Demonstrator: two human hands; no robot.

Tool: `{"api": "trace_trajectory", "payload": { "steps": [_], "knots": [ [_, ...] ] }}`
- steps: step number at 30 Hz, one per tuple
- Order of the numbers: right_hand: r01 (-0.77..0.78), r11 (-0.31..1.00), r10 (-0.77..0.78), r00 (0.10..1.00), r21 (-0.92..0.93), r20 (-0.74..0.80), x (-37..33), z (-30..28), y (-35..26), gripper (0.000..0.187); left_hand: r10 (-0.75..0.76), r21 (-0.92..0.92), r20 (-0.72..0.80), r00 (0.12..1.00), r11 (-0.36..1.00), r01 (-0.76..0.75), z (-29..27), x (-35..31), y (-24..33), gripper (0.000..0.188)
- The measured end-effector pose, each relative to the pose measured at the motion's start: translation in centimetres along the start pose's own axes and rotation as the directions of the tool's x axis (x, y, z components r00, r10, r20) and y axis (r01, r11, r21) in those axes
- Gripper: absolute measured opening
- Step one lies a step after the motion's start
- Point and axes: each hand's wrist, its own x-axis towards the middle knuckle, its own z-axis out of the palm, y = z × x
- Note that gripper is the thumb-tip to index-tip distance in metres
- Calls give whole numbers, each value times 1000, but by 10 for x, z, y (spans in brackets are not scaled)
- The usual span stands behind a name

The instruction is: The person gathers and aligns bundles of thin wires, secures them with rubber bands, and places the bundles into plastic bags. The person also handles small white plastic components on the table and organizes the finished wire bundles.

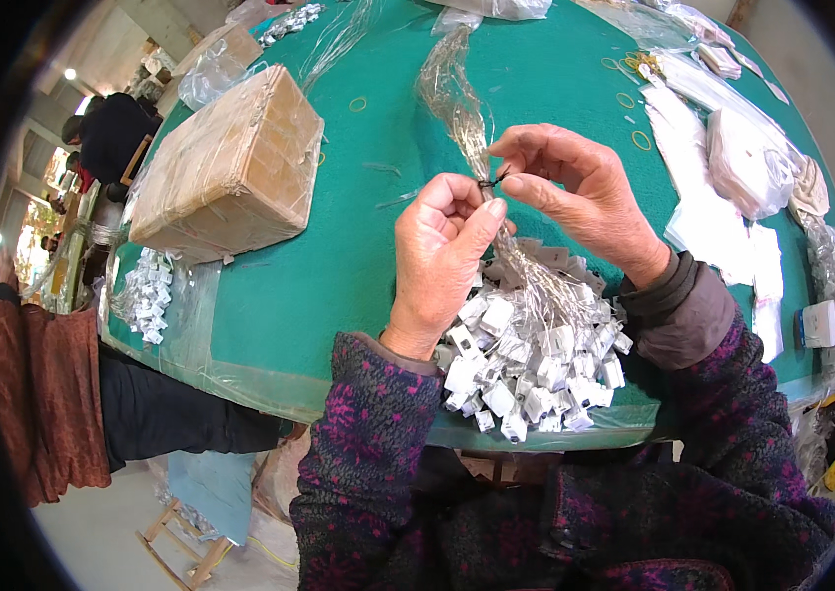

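A bundle of thin silvery wires (pixel 457 94) runs down the middle of the green table toward me. At its near end is a heap of small white box-like pieces (pixel 536 364). My left hand (pixel 437 261) is closed round the bundle just above that heap, thumb pressed against the fingers. Wrapped about the wires at the thumb is a thin black tie (pixel 489 183). From the right, my right hand (pixel 580 192) pinches the tie's end between thumb and forefinger, its other fingers curled.
A taped cardboard box (pixel 230 163) stands left on the green tabletop (pixel 280 315). Another pile of white pieces (pixel 149 295) lies beyond its near corner. White plastic bags (pixel 747 163) and rubber bands (pixel 641 140) are at the right. A person in a brown garment (pixel 53 394) is at the left edge.
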Motion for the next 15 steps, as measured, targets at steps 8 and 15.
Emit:
{"api": "trace_trajectory", "payload": {
  "steps": [8,15],
  "knots": [
    [58,982,-61,998,-181,-13,-1,11,1,11,141,389,-83,987,916,-98,-4,-1,-6,10],
    [444,731,-436,888,-519,146,2,20,-5,20,67,252,-31,997,966,-57,-9,-2,-27,16]
  ]
}}
